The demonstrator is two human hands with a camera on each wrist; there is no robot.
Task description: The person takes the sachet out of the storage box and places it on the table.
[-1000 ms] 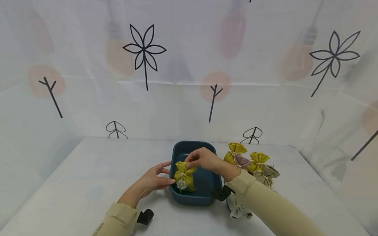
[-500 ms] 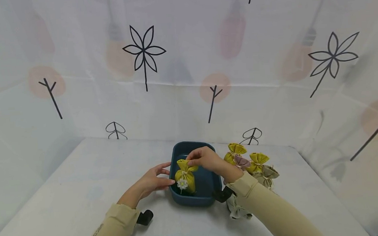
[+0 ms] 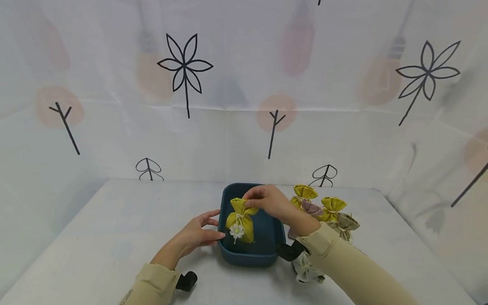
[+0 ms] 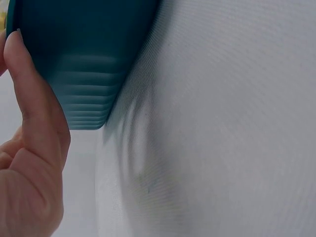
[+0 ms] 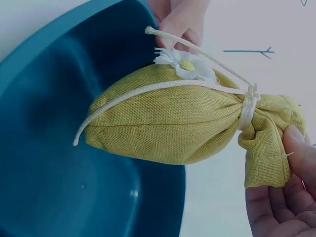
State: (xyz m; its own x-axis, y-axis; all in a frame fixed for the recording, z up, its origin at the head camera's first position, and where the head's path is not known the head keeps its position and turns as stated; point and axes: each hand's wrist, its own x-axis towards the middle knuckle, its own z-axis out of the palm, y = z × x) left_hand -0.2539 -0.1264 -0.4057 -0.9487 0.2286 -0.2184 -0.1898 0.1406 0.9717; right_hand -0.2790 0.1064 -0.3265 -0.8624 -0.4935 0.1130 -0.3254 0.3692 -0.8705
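A small yellow drawstring pouch (image 3: 240, 221) with a white flower hangs within the outline of the dark blue rectangular bin (image 3: 251, 260). My right hand (image 3: 269, 202) pinches its gathered top between thumb and fingers. In the right wrist view, the pouch (image 5: 168, 116) lies sideways across the picture, its white cord tied round the neck and its loose ends trailing over the body. My left hand (image 3: 198, 231) is at the bin's left side, fingers spread and loosely bent. In the left wrist view, a fingertip of the left hand (image 4: 37, 123) touches the bin's rim.
Right of the bin, several more pouches stand in a cluster, among them a yellow pouch (image 3: 333, 207), a mauve pouch (image 3: 311, 208) and a beige pouch (image 3: 344, 226). A pale grey-green pouch (image 3: 307, 268) lies nearer, partly behind the right forearm. A white cloth (image 3: 107, 256) covers the table.
My right hand has raised the yellow pouch a little and moved it slightly right, so its flower shows more fully. My left hand has stayed at the bin's side.
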